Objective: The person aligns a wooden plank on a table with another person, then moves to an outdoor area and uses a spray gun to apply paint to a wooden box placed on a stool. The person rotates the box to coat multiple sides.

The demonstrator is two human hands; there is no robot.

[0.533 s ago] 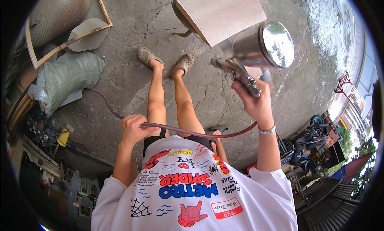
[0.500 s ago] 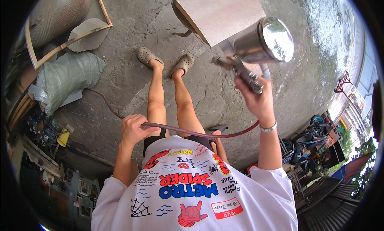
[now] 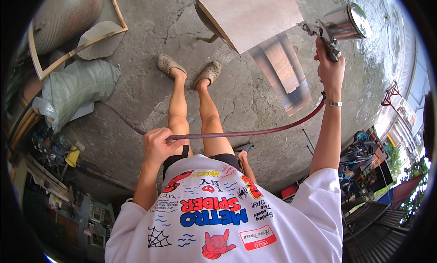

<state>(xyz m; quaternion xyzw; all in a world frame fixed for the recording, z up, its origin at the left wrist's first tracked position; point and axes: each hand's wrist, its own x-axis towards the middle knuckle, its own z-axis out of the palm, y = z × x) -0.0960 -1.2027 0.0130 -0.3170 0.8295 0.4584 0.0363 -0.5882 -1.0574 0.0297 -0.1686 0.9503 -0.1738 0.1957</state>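
My right hand (image 3: 331,74), stretched out to the right, is closed around the handle of a metal spray gun (image 3: 322,34). A shiny silver cup (image 3: 339,24) is attached to the gun, its round end facing right. The gun's nozzle end is close to the right edge of a flat pale board (image 3: 252,17). From the base of the handle a dark red hose (image 3: 255,133) sags across my front to my left hand (image 3: 158,144), whose fingers are wrapped round it near my thigh. The hose then runs on to the left, toward a wrapped bundle.
The board rests on a stand with a curved leg. A brown-and-grey panel (image 3: 282,69) lies on cracked concrete beside it. To the left are the plastic-wrapped bundle (image 3: 79,88) and a wooden frame (image 3: 119,17). Another person's limb (image 3: 248,165) shows behind me; a motorbike (image 3: 359,156) stands right.
My right hand has carried the spray gun right and farther out, uncovering the panel on the ground. The hose is drawn straighter, and my left hand has shifted slightly right.
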